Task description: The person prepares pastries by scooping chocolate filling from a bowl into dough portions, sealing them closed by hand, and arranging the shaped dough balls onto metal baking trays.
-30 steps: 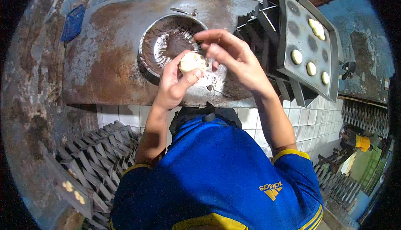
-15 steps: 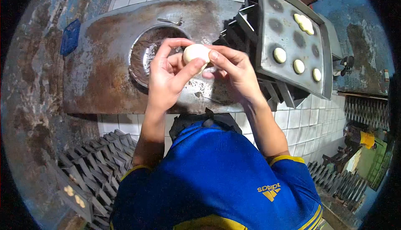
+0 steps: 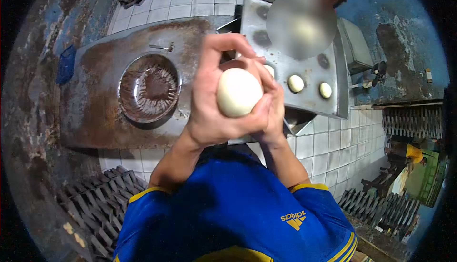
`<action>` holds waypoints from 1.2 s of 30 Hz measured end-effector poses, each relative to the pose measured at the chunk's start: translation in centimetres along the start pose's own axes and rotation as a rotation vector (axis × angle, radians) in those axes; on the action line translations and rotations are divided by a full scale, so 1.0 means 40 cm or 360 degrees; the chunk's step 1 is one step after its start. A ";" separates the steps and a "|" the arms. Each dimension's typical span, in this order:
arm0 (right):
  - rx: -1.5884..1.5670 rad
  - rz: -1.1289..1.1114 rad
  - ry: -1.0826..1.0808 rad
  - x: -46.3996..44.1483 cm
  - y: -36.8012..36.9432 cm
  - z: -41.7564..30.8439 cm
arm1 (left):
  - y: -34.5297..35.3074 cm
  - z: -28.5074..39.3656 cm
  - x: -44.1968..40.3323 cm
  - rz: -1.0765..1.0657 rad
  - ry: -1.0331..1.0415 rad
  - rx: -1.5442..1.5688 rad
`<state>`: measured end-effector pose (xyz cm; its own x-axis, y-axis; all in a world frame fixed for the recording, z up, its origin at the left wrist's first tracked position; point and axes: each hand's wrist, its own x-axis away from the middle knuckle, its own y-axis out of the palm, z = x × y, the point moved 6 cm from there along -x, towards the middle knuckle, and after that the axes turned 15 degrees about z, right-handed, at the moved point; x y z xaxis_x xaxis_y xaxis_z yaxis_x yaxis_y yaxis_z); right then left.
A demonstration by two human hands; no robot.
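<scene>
A smooth, pale dough ball point(image 3: 239, 92) is held up close to the camera. My left hand point(image 3: 209, 105) is wrapped round its left side and underside. Behind and to the right of the ball, my right hand point(image 3: 273, 112) presses against it, its fingers partly hidden by the ball and my left hand. Left of my hands stands a round metal bowl point(image 3: 149, 88) with dark brown smears inside. Beyond my hands, a metal tray point(image 3: 316, 108) bears pale dough rounds point(image 3: 295, 84), one partly covered by my fingers.
The bowl rests on a stained metal table point(image 3: 95, 90), with a spoon point(image 3: 162, 47) behind it. A blue basket point(image 3: 66, 65) is at the table's left end. Stacked metal racks point(image 3: 104, 200) stand at lower left. A person in yellow point(image 3: 413, 153) is far off at the right.
The dough ball has turned from a gathered, uneven side to a smooth side and come nearer the camera. My hands have closed round it and moved towards the tray as the view shifted right.
</scene>
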<state>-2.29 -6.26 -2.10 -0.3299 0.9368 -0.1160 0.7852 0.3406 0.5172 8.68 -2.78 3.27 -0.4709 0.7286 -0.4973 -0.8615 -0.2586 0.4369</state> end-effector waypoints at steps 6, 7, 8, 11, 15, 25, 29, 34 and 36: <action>-0.0169 0.0172 -0.0008 0.005 -0.129 -0.042 | 0.175 -0.053 0.014 -0.0313 0.0262 0.0242; 0.0023 -0.0010 -0.0127 -0.011 -0.143 -0.062 | 0.169 -0.071 0.007 -0.0292 0.0266 0.0269; 0.0200 -0.0182 -0.0266 -0.027 -0.154 -0.085 | 0.162 -0.090 0.000 -0.0271 0.0272 0.0296; 0.1217 -0.0874 -0.0072 -0.101 -0.160 -0.213 | 0.046 -0.128 -0.055 0.0133 0.0292 -0.0689; 0.1271 -0.0584 -0.0234 -0.253 -0.177 -0.238 | 0.076 -0.320 -0.098 -0.0036 0.0054 -0.0879; 0.1612 -0.0952 -0.0269 -0.546 -0.293 -0.054 | 0.055 -0.469 -0.164 -0.0204 -0.0111 -0.1484; 0.2162 -0.1156 -0.0420 -0.634 -0.365 0.081 | -0.053 -0.385 -0.151 0.0074 -0.0158 -0.1622; 0.2703 -0.1633 -0.1435 -0.562 -0.341 0.188 | -0.091 -0.434 -0.071 0.0156 -0.0106 -0.1802; 0.2618 -0.1616 -0.1246 -0.551 -0.375 0.223 | -0.079 -0.448 -0.055 0.0120 -0.0154 -0.1682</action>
<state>-2.12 -31.32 -14.85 -0.9526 0.0941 -0.2894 0.2871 -0.0367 -0.9572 9.04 -14.92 -10.44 -0.5530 0.7231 -0.4139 -0.5800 -0.6907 -0.4319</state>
